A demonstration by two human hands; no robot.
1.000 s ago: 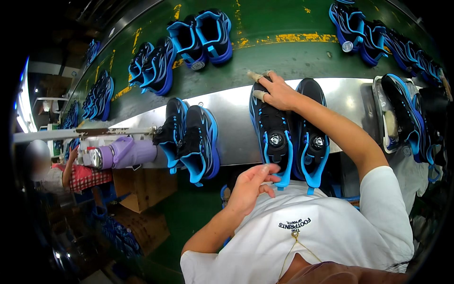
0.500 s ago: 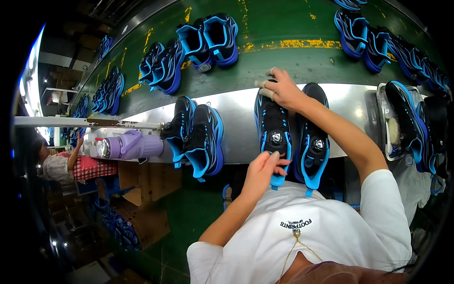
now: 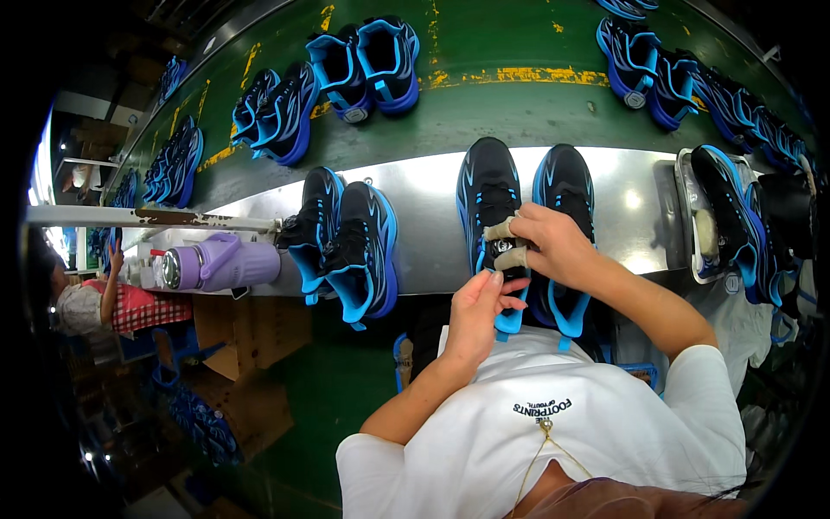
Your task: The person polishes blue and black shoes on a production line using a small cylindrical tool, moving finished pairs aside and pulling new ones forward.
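Two black sneakers with blue trim stand side by side in front of me, the left sneaker (image 3: 489, 177) and the right sneaker (image 3: 564, 180), toes pointing away and heels toward my shirt. My right hand (image 3: 553, 248), with tan finger covers on thumb and index finger, closes around the round lace dial (image 3: 502, 251) on the left sneaker's tongue, covering part of it. Just below, my left hand (image 3: 475, 318) pinches at the top of that same tongue, its other fingers curled. The right sneaker's dial is hidden behind my right hand.
Another sneaker pair (image 3: 363, 251) stands on the metal ledge (image 3: 424, 251) to the left, beside a lilac bottle (image 3: 229, 262). At right, sneakers (image 3: 731, 208) lean over a tray (image 3: 689, 216). Several pairs sit on the green belt (image 3: 484, 108). Far left is another person (image 3: 95, 303).
My right hand has come back from the left sneaker's toe to its dial, closing its fingers there. My left hand stays at the tongue. The view has shifted slightly.
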